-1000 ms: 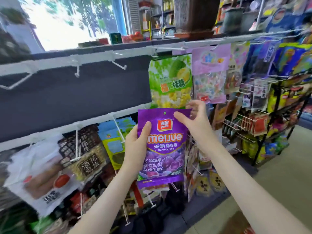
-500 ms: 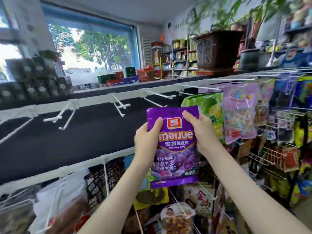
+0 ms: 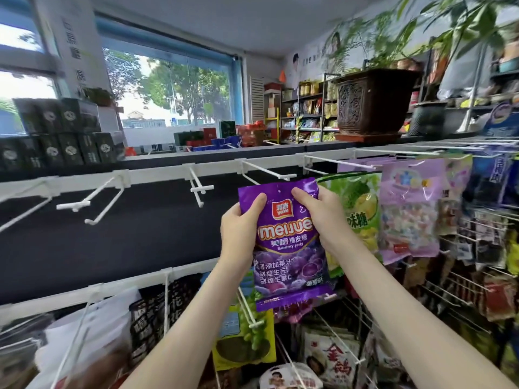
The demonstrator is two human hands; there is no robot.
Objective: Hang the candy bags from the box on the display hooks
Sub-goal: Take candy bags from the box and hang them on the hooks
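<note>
A purple candy bag (image 3: 289,256) with "meijue" lettering is held upright in front of the upper rail. My left hand (image 3: 238,228) pinches its top left corner, thumb on the front. My right hand (image 3: 320,211) grips the top right edge, crumpling the foil a little. The bag's top edge sits just below the tip of a bare white display hook (image 3: 266,171) on the top rail. To the right, a green candy bag (image 3: 356,209) and a pink one (image 3: 407,211) hang on neighbouring hooks. The box is out of view.
Several bare white hooks (image 3: 196,186) stick out along the top rail (image 3: 154,175) to the left. A lower rail (image 3: 112,287) carries hung snack bags. Wire racks of packets fill the right side. A dark plant pot (image 3: 373,102) stands on the shelf top.
Both hands have lifted the purple bag from the lower rail up to the top rail's hook. My view has tilted upward with it.
</note>
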